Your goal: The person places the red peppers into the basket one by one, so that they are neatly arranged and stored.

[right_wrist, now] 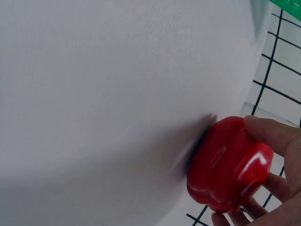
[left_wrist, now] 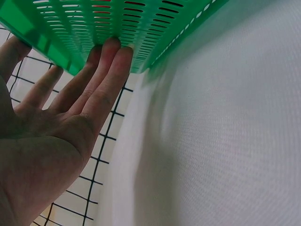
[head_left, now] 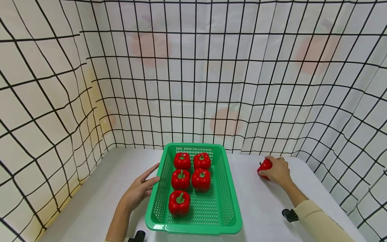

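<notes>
A green plastic basket (head_left: 231, 188) with slotted walls stands in the middle of the white table, holding several red bell peppers, among them a front one (head_left: 179, 203) and a right-hand one (head_left: 201, 180). My left hand (head_left: 137, 191) rests its straight fingers against the basket's left wall; in the left wrist view those fingertips (left_wrist: 123, 55) touch the slots. Off to the basket's right, my right hand (head_left: 277, 170) grips another red bell pepper (right_wrist: 228, 165) between thumb and fingers. That pepper is tipped on its side, close over the tabletop, its green stem pointing left in the head view.
Black wire mesh (head_left: 211, 80) encloses the table (head_left: 251, 208) at the back and both sides, with pale sheeting behind it. The basket's right side of the floor (head_left: 208, 211) is bare at the front. Dark wrist mounts (head_left: 289, 215) sit on both forearms.
</notes>
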### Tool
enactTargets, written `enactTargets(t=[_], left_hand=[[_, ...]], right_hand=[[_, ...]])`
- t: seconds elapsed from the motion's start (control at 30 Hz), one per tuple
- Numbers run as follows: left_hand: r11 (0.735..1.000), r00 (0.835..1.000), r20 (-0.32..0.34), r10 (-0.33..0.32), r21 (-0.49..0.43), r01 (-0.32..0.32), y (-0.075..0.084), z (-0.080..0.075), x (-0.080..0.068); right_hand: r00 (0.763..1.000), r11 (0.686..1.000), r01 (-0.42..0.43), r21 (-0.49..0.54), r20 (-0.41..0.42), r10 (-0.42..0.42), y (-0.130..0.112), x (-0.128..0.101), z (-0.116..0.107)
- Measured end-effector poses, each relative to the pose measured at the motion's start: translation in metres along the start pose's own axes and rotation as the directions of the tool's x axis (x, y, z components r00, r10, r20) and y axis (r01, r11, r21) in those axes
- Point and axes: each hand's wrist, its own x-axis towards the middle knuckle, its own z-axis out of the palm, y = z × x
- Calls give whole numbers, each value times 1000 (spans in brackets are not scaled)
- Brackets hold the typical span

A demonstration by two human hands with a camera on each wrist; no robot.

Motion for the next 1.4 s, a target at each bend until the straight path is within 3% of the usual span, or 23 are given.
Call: enactTargets(t=[0.27,0.83,1.4], left_hand=[[1000,1000,21,11,-1,-11,0,0,0],[1000,1000,-13,-8,-3,8,-1,0,1],[1000,1000,-2,6,-5,-6,0,0,-1]], right_hand=[[999,999,-34,10,20,34,-5,-2,-2],[996,995,-94,16,3,94,-9,-10,-6],[997,997,-69,27,-19,69,-5,-16,-1]])
